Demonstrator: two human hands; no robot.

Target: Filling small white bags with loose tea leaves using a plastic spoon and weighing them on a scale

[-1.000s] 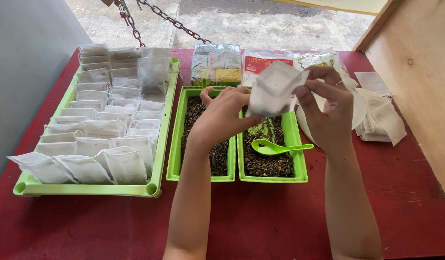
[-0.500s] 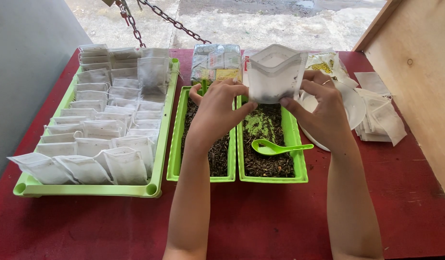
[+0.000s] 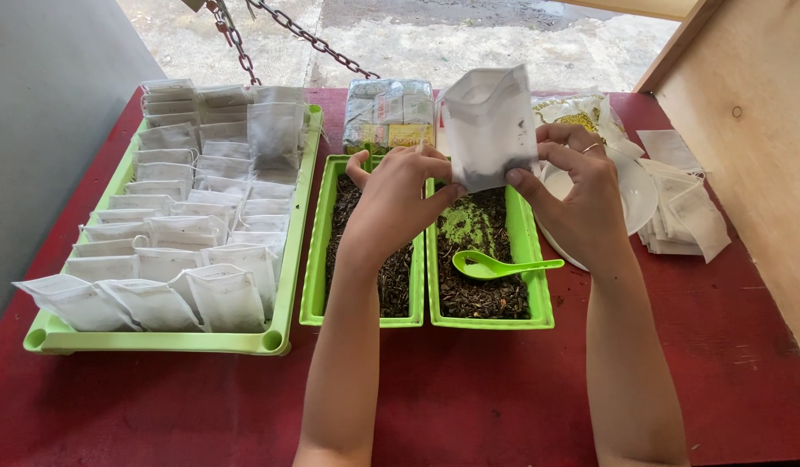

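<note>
Paper sachet being held above green trays on red tabletop (image 3: 469,406)

Green spoon (image 3: 495,265) lying at centre in leaf-filled tray (image 3: 538,294); left hand (image 3: 396,203) and right hand (image 3: 582,195) pinching white sachet (image 3: 489,125) by its lower corners, upper centre. Likely light, limp, tearable; gripping edges is suiting it.

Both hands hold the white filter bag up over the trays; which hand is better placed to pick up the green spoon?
Right. The right hand sits almost directly above the green spoon in the right tray, whose handle points its way. The left hand is over the other tray, pinching the filter bag.
</note>
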